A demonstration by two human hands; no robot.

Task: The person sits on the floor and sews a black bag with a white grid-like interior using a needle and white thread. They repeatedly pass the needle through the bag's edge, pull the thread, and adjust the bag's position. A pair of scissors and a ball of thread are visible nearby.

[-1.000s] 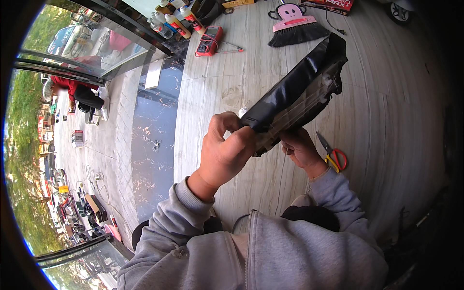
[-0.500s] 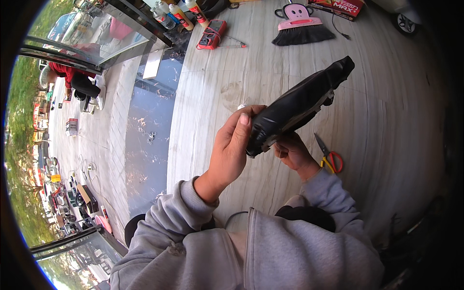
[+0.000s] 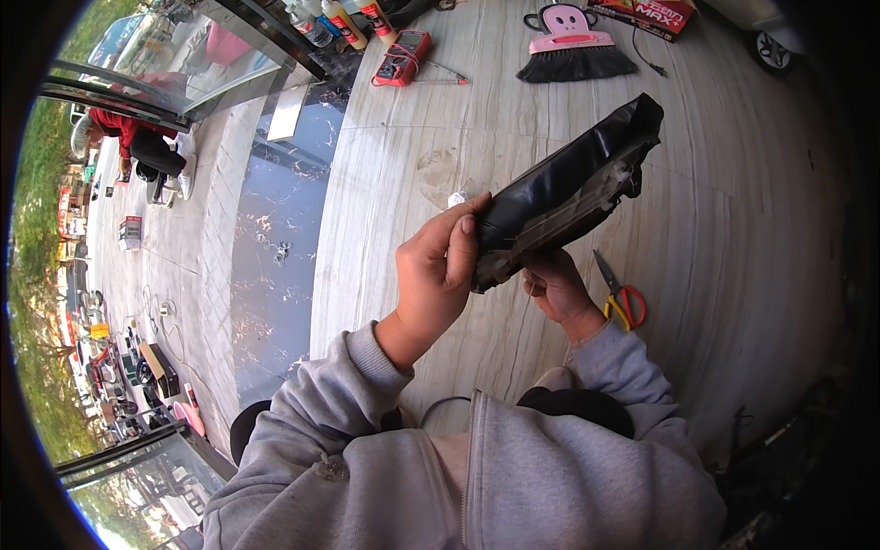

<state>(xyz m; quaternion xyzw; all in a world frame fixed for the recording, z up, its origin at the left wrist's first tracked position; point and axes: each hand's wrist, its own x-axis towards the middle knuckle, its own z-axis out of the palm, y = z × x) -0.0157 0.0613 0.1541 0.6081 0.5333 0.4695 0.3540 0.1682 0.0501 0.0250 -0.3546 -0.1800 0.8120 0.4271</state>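
A long, shiny black wrapped bundle (image 3: 564,179) is held up slantwise, its far end pointing to the upper right. Clear tape-like strips and ragged edges run along its lower right side. My left hand (image 3: 438,255) grips the near left end, thumb laid on top. Beneath the bundle, my right hand (image 3: 559,286) has its fingers curled together close to the lower edge; the bundle hides their tips, so what they pinch does not show. On the floor just right of that hand lies a pair of scissors (image 3: 620,295) with red and yellow handles.
A red multimeter (image 3: 403,59) with its lead, a pink brush head (image 3: 574,46) with black bristles, and a red box (image 3: 646,16) lie farther off. Bottles (image 3: 344,23) stand beside the glass door. Outside at left, a person in red (image 3: 137,137) bends down.
The bundle has rolled slightly, so more of its taped side shows, and its far end has risen a little. Both hands keep nearly the same places.
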